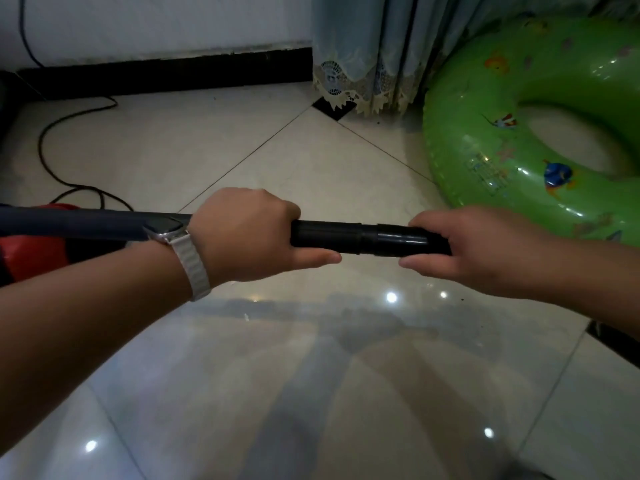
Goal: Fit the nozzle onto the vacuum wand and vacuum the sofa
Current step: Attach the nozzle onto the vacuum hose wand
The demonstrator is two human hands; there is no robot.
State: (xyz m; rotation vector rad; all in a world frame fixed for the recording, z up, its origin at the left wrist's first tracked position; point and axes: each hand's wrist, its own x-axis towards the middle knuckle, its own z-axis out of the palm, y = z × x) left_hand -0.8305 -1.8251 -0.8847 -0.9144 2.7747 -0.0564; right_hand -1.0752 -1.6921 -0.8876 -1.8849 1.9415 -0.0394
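Note:
A dark vacuum wand [325, 234] lies level across the middle of the view, above the tiled floor. My left hand [246, 233], with a white-strapped watch on its wrist, grips the wand near its black end. A glossy black nozzle [394, 240] meets the wand's end at a visible joint. My right hand [464, 251] grips the nozzle's right part and hides its far end. Left of my wrist the wand turns blue-grey [79, 225] and runs out of view. The sofa is not in view.
A red vacuum body [31, 251] sits at the left edge, with a black cord [45, 150] looping over the glossy floor tiles [311, 393]. A green inflatable swim ring [485, 140] lies at the right. Curtains [374, 64] hang behind it, against the wall with a black skirting.

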